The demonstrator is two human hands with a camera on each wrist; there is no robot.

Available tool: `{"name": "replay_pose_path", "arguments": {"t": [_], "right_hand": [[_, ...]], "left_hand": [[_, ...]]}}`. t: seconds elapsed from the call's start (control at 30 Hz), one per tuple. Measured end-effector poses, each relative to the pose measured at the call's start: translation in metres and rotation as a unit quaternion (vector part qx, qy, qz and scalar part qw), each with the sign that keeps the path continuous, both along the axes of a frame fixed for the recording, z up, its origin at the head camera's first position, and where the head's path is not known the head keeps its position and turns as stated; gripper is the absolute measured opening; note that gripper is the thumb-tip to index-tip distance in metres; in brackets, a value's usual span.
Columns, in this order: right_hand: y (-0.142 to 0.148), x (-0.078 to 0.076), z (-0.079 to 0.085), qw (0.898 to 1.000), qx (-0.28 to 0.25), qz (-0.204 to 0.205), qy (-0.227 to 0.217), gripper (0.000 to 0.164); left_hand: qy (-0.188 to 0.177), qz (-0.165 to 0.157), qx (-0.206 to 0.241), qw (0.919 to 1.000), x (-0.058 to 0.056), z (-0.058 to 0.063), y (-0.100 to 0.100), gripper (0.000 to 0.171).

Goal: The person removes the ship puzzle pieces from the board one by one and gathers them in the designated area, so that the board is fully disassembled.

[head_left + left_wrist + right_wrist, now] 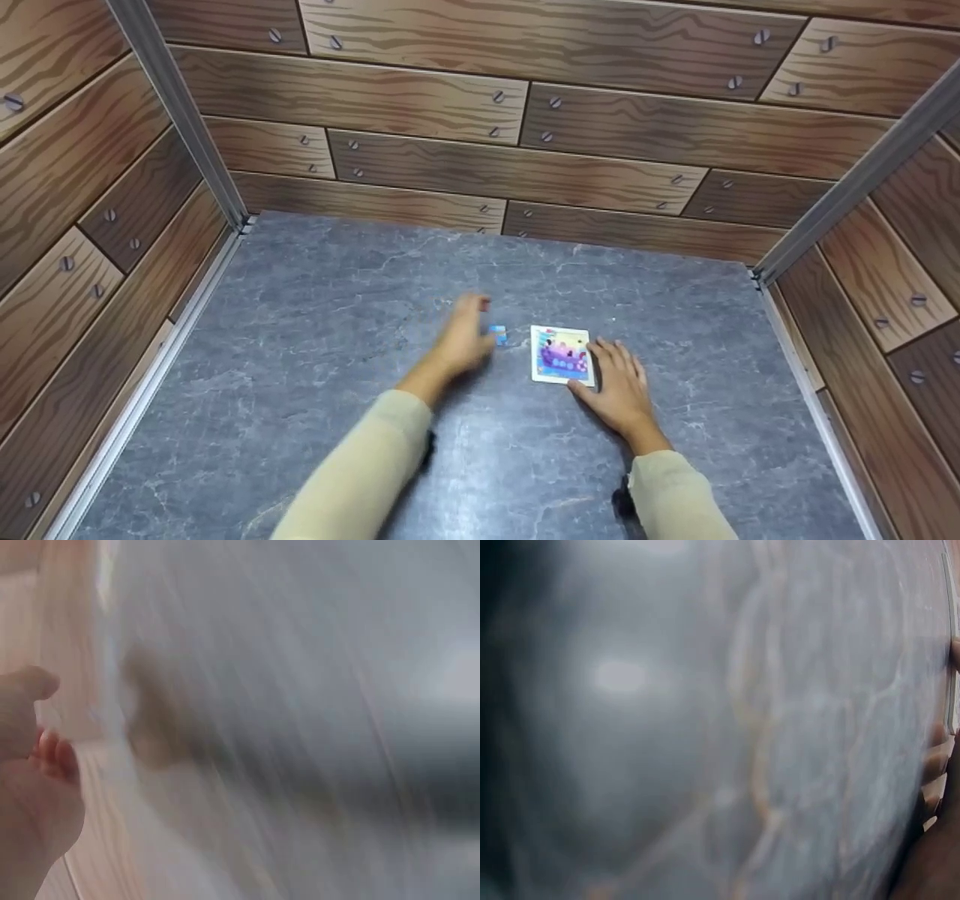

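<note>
A square white-bordered picture panel [547, 379] with a pink, purple and blue design lies flat on the grey table. My right hand [621, 388] rests at its right side, thumb at the lower edge and outstretched fingers by the upper right corner; the right wrist view catches the panel's pale edge [951, 690] beside the fingers. To the left, my left hand [461, 339] is blurred, its thumb and fingers apart in the left wrist view. A reddish spot shows at its fingertips. Between this hand and the panel lies a small blue piece [499, 334] with an orange-brown patch.
The grey marbled tabletop [337, 300] has faint small flecks left of the left hand. Walls printed as wooden planks [420, 161] stand at the back and both sides, with metal posts [187, 112] at the corners. Dark wrist devices [622, 499] sit by the sleeves.
</note>
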State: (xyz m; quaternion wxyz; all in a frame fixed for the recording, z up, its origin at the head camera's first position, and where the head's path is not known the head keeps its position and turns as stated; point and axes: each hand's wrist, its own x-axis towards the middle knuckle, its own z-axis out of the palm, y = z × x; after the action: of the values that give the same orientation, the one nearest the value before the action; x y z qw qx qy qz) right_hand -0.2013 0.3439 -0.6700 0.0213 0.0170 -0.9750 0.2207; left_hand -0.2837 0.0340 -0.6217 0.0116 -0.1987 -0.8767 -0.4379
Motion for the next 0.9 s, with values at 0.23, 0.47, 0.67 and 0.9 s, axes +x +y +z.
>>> {"name": "replay_pose_path", "arguments": {"t": [0.23, 0.47, 0.67, 0.9], "right_hand": [[0.001, 0.001, 0.001, 1.0, 0.002, -0.001, -0.012, 0.091], [-0.004, -0.002, 0.0, 1.0, -0.002, -0.001, -0.007, 0.092], [-0.004, -0.001, 0.002, 1.0, 0.0, -0.003, -0.004, 0.09], [-0.002, 0.001, 0.001, 1.0, 0.001, -0.002, 0.006, 0.09]], "left_hand": [[-0.081, -0.05, -0.02, 0.9953, 0.013, -0.009, 0.063, 0.066], [-0.059, -0.043, -0.043, 0.9964, -0.002, -0.033, 0.074, 0.055], [-0.088, -0.041, -0.086, 0.9915, 0.004, -0.018, 0.077, 0.058], [-0.106, -0.069, -0.144, 0.9815, 0.002, -0.009, 0.08, 0.064]]}}
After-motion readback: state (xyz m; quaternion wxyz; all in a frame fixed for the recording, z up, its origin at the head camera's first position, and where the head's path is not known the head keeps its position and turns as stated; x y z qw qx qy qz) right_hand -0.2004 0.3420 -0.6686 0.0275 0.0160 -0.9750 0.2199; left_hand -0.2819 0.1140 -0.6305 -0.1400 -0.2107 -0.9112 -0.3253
